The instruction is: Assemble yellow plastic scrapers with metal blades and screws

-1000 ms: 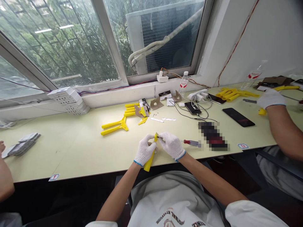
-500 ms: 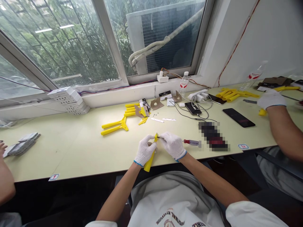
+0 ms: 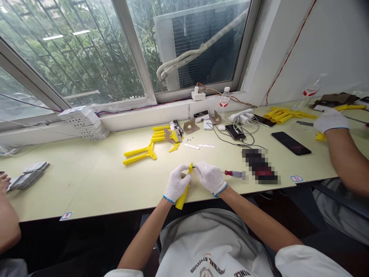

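Observation:
My left hand [image 3: 178,184], in a white knit glove with a blue cuff, grips a yellow plastic scraper handle [image 3: 181,201]. The handle tilts, its narrow head up between thumb and fingers and its round end down by the table edge. My right hand [image 3: 210,177], gloved alike, is closed around the shaft of a screwdriver [image 3: 234,174]. Its red and clear grip sticks out to the right, past the palm. A thin dark tip at my right fingertips meets the scraper's head. Any screw there is too small to make out.
Two yellow scraper handles [image 3: 138,154] lie left of a pile of yellow scrapers [image 3: 161,134]. Nearby are white strips [image 3: 191,146], cardboard pieces [image 3: 191,126] and tiny parts. Phones, a power strip [image 3: 241,116] and cables lie right. A co-worker's gloved hand [image 3: 331,120] is far right.
Both hands keep nearly the same place. The scraper's head has turned slightly between my fingers, and my right fingers have shifted a little.

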A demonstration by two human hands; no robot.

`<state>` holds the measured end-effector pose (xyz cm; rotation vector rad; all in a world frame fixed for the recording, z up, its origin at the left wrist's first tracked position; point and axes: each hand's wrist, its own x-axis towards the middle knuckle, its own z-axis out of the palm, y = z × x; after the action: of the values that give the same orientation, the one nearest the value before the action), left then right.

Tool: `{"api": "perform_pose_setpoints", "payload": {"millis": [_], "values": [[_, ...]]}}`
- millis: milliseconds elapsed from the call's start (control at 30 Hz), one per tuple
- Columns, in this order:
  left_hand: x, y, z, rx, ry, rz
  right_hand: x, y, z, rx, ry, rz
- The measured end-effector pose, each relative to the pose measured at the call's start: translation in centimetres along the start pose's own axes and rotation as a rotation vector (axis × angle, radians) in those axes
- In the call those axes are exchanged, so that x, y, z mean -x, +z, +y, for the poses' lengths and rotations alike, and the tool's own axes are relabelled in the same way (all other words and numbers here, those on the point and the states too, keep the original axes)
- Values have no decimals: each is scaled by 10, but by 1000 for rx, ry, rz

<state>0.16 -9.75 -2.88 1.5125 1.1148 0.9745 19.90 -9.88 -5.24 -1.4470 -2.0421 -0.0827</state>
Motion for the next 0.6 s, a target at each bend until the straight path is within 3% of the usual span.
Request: {"api": "perform_pose_setpoints", "payload": {"millis": [600], "values": [[0,0,1,10,-10,10,0,-1,2,-20,17,22]]}}
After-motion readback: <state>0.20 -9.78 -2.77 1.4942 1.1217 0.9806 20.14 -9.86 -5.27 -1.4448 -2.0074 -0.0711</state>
